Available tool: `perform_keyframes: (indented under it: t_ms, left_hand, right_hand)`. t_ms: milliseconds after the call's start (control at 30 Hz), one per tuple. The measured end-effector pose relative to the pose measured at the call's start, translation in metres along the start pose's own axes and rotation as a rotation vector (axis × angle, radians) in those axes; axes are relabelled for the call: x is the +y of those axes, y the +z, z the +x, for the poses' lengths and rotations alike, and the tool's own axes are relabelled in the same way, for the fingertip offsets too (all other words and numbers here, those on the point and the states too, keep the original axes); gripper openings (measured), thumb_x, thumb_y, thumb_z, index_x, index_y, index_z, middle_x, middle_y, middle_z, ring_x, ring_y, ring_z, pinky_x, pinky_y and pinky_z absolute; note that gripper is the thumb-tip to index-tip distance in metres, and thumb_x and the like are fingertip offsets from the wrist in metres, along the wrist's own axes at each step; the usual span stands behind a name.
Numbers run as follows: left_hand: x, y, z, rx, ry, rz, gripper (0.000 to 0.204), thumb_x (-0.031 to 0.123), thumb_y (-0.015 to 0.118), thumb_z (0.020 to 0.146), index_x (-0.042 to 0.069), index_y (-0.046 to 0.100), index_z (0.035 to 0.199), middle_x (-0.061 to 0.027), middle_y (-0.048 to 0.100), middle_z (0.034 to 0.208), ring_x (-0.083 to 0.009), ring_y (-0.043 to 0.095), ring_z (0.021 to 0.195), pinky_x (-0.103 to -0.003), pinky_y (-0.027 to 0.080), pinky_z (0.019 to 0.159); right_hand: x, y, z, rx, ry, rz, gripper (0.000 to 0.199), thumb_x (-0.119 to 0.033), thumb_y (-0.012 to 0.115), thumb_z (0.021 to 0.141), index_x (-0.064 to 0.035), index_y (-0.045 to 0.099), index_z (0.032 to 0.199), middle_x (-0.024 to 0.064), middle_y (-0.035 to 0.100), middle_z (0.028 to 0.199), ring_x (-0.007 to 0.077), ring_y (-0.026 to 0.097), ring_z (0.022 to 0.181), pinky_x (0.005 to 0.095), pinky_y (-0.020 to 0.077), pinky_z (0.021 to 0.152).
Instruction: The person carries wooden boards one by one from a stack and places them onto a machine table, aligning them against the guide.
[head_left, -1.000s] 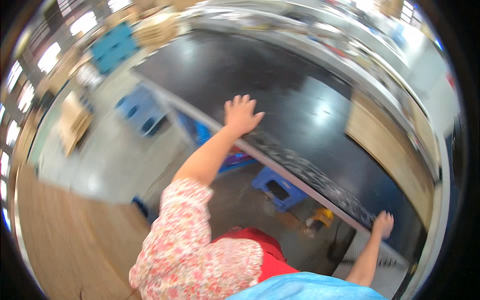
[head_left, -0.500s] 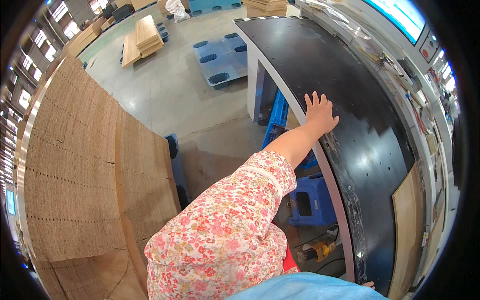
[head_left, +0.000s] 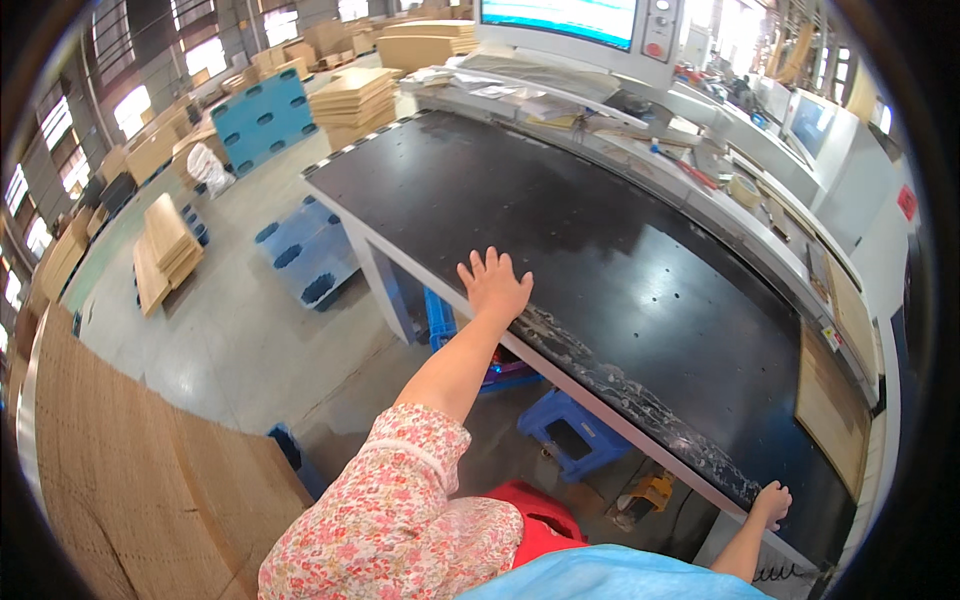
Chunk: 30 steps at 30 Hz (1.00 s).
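My left hand (head_left: 497,285) lies flat with its fingers spread at the near edge of a long black worktable (head_left: 600,260). Its forearm comes out of a floral sleeve (head_left: 380,500). Farther right along the same edge, my right hand (head_left: 771,505) rests on the tabletop, fingers slightly bent and holding nothing that I can see. Between the two hands, the table's front strip (head_left: 630,390) is scuffed and worn. A thin wooden board (head_left: 833,405) lies at the table's right end.
Behind the table, a machine ledge holds a tape roll (head_left: 743,190) and loose tools, with a lit screen (head_left: 565,18) above. Under it stand a blue stool (head_left: 575,432) and a yellow device (head_left: 648,495). A tall board stack (head_left: 140,460) is left; a blue pallet (head_left: 310,250) lies beyond.
The view has swung up and to the right, showing more of the machine. My right hand, barely visible before at the lower edge, now shows fully. My left hand stays at the table edge.
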<state>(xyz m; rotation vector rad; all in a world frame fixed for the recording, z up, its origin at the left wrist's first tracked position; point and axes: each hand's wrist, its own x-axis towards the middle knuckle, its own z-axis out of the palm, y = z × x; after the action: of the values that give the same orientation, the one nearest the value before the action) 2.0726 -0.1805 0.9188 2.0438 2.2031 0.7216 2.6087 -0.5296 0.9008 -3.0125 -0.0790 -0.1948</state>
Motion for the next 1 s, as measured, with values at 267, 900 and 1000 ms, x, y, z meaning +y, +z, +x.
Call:
perform_keyframes:
  t_ms: [267,900,1000]
  left_hand:
    - [-0.002,-0.002,-0.003,-0.050,-0.004,0.039,0.060,0.046,0.048,0.088,0.007,0.044,0.134,-0.0127,0.031,0.146,-0.0351,0.021,0.138,-0.054,0.011,0.111]
    - [-0.012,0.007,-0.002,0.121,-0.020,-0.077,0.060,0.046,0.052,0.086,0.005,0.047,0.130,-0.0171,0.033,0.144,-0.0335,0.021,0.138,-0.051,0.012,0.111]
    - [-0.006,0.011,-0.001,0.180,-0.023,-0.116,0.061,0.046,0.051,0.086,0.006,0.046,0.131,-0.0169,0.031,0.145,-0.0315,0.018,0.139,-0.050,0.011,0.112]
  right_hand:
    - [-0.001,-0.001,-0.009,0.042,0.013,-0.016,0.038,-0.031,0.040,0.089,-0.0150,0.056,0.119,0.0037,0.046,0.133,0.0254,0.041,0.127,0.0603,0.0266,0.103]
    - [-0.002,0.008,0.002,0.029,0.028,0.063,0.040,-0.031,0.039,0.090,-0.0144,0.056,0.123,0.0035,0.049,0.133,0.0261,0.045,0.123,0.0578,0.0261,0.104]
    - [0.009,0.017,0.013,0.105,0.066,0.047,0.044,-0.034,0.038,0.089,-0.0168,0.054,0.126,0.0025,0.048,0.135,0.0268,0.046,0.122,0.0569,0.0284,0.103]
